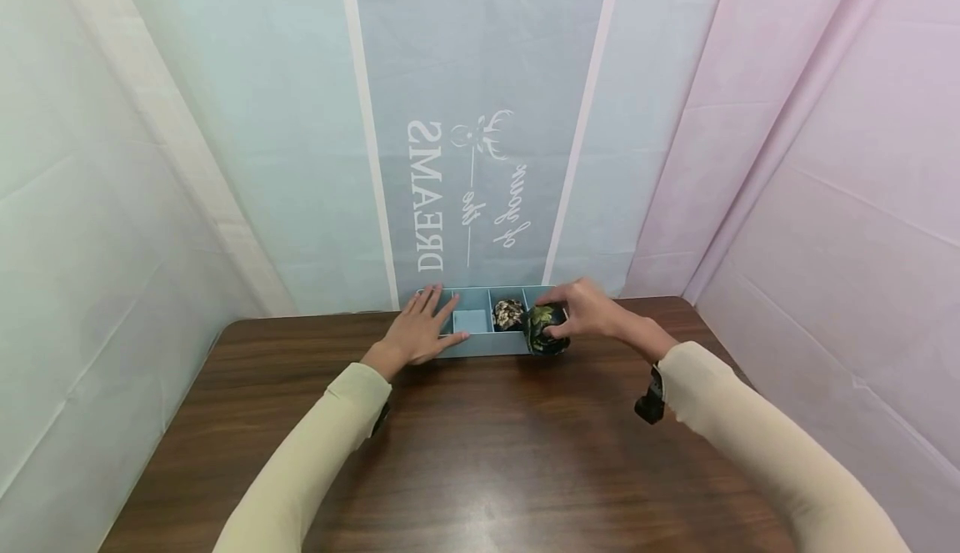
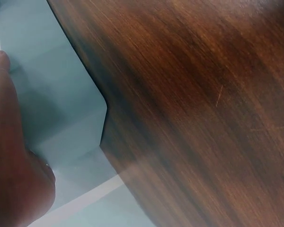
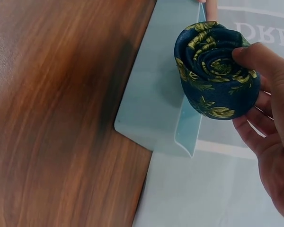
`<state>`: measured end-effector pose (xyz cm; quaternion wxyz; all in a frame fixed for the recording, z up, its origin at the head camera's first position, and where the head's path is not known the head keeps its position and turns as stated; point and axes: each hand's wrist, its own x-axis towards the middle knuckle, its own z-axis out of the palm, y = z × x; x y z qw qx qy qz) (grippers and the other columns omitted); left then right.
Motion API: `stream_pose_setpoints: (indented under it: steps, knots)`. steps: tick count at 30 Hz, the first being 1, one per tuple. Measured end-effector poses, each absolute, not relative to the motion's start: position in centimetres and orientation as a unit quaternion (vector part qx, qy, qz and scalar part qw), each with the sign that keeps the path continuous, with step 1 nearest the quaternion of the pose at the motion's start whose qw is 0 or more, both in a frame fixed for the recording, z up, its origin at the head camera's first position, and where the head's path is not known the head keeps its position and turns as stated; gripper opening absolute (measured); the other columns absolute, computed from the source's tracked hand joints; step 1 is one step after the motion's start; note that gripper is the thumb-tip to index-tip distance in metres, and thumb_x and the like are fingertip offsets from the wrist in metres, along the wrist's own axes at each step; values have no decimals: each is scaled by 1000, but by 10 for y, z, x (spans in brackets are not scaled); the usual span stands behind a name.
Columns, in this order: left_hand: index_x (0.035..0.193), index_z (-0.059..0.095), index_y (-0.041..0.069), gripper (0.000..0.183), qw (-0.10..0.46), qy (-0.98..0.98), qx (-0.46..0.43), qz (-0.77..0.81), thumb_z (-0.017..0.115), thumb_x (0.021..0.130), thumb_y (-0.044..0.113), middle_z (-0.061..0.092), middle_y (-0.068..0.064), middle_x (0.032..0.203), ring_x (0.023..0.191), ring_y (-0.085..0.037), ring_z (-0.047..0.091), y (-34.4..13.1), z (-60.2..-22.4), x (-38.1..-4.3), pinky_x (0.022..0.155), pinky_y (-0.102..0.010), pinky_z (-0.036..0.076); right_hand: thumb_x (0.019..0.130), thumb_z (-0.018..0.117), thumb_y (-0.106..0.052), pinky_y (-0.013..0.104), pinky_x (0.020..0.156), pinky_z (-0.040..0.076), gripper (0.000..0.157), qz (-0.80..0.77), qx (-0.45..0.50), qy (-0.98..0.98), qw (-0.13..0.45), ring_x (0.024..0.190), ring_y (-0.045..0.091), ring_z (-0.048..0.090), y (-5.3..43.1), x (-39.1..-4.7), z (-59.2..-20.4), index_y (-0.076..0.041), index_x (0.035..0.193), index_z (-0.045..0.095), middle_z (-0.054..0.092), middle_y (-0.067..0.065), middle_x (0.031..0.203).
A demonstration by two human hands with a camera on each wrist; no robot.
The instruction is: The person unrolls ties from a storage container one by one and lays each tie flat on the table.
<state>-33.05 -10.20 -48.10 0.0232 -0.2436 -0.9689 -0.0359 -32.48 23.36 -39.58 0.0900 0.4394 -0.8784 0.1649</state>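
below frame centre, right hand (image 1: 588, 309) pinches a navy, yellow-flowered, satiny cloth roll (image 3: 215, 80) at the right end of a long, pale-blue, plastic-looking divided box (image 1: 483, 345), left hand (image 1: 418, 332) splayed at its left; likely light, soft, slippery, best gripped round the sides.

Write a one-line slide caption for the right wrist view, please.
A right hand holds a rolled, patterned dark blue cloth close to a pale blue box on a wooden table.

Head cam's up high, facing forward and down at the dark brown wood-grain counter (image 1: 480, 444). Wrist cams look in way closer, each catching an end of the long light-blue divided box (image 1: 480, 345). Head and right wrist share the rolled navy floral cloth (image 3: 215, 78).
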Motion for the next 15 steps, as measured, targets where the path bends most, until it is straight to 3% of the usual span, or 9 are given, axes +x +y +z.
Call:
stream_pose_setpoints:
  steps: [4, 15]
  knots:
    - [158, 17, 22, 86, 23, -968, -246, -43, 28, 92, 76, 7, -16, 163, 150, -33, 4, -102, -482, -331, 121, -49, 8, 76, 82, -25, 21, 55, 39, 42, 169, 441, -878, 73, 53, 1, 43, 230, -320, -397, -5, 112, 74, 74, 6, 104]
    - [158, 16, 21, 86, 27, -966, -252, -46, 28, 93, 75, 7, -16, 163, 150, -33, 5, -104, -484, -333, 121, -50, 9, 77, 80, -22, 18, 51, 32, 41, 166, 460, -871, 52, 46, -1, 26, 218, -307, -397, -4, 113, 73, 74, 7, 105]
